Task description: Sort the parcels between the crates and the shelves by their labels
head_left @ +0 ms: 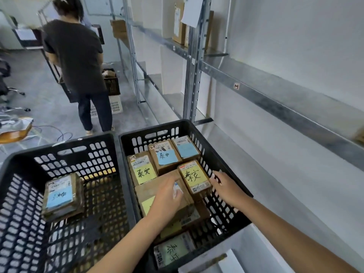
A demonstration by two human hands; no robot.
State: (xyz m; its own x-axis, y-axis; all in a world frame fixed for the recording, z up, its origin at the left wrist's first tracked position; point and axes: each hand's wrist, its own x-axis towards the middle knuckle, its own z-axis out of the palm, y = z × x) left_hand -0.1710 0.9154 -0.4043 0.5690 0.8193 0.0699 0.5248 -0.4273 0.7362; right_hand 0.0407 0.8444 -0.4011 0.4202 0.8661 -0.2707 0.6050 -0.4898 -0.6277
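Two black plastic crates stand side by side below me. The right crate [232,186] holds several brown parcels with yellow or blue labels. My left hand [167,198] lies flat on a parcel with a yellow label [146,203] in its middle. My right hand [226,187] reaches in with spread fingers that touch the right side of a tilted parcel with a yellow handwritten label [194,179]. Neither hand is closed around anything. The left crate [59,154] holds a small stack topped by a blue-labelled parcel [61,195].
Metal shelves [275,91] run along the wall on the right, with a few boxes [179,24] on an upper level. A person in a dark shirt [76,56] stands ahead beside another black crate [112,83] stacked on a white one. Cables and chair legs lie at left.
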